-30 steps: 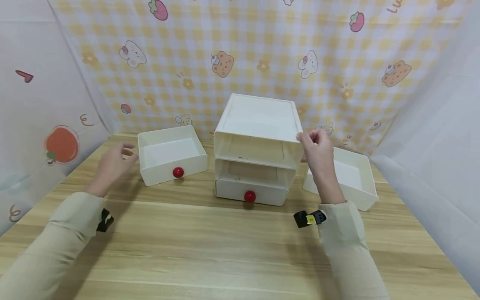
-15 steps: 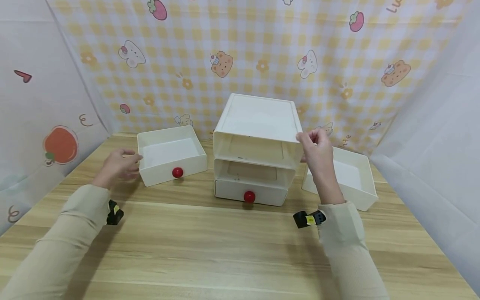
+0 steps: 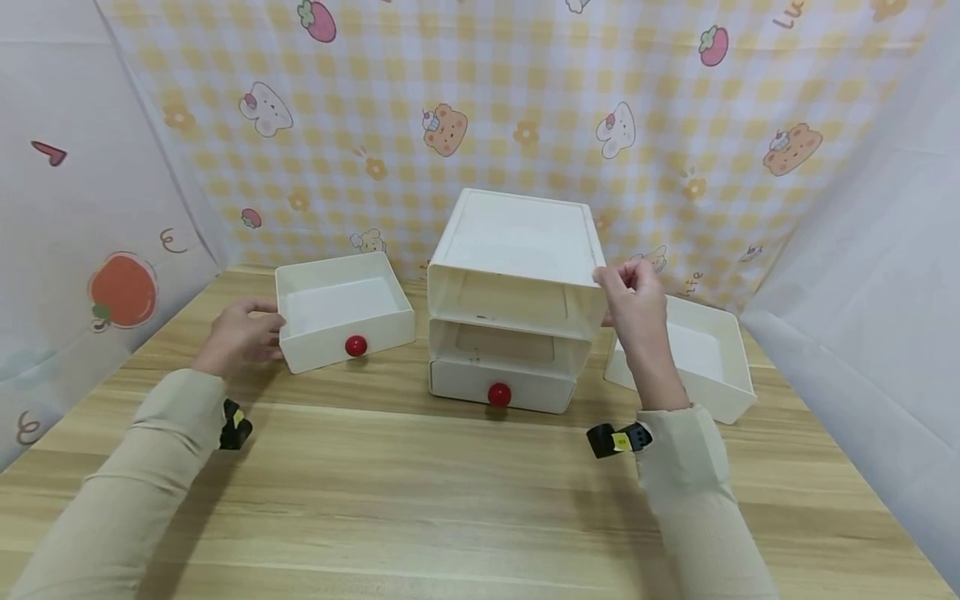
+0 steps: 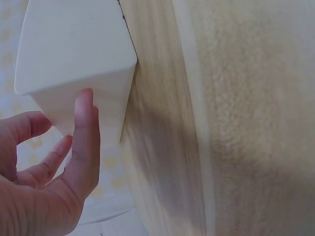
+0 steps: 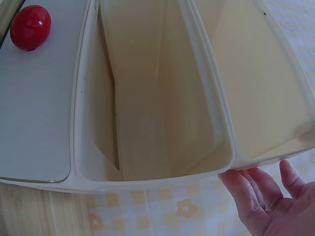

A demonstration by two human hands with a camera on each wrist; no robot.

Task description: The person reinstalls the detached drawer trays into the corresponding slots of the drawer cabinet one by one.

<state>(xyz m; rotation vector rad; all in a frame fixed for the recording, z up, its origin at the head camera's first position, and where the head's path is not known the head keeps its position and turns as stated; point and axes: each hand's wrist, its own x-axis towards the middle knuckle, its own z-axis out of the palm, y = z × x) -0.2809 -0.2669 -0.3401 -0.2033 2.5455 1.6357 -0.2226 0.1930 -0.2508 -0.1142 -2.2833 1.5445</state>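
A white three-tier drawer cabinet (image 3: 525, 237) stands mid-table, its upper two slots without drawers and a red-knobbed drawer (image 3: 465, 380) in the bottom one. My right hand (image 3: 636, 304) touches the cabinet's upper right side near the front corner; in the right wrist view its fingertips (image 5: 236, 179) rest against the outer wall. To the left lies a loose white drawer (image 3: 315, 346) with a red knob (image 3: 356, 346). My left hand (image 3: 238, 337) is at that drawer's left end, its fingers (image 4: 84, 118) against the outer side wall, not curled around it.
Another white drawer (image 3: 697, 350) sits right of the cabinet, partly hidden behind my right forearm. The wooden table (image 3: 420, 492) reaches back to a checked cloth (image 3: 517, 100), with white cloth sides at left and right.
My left hand has moved slightly right and down until its fingers reach the left drawer's side. The right hand keeps its place on the cabinet, and the drawers have not visibly moved.
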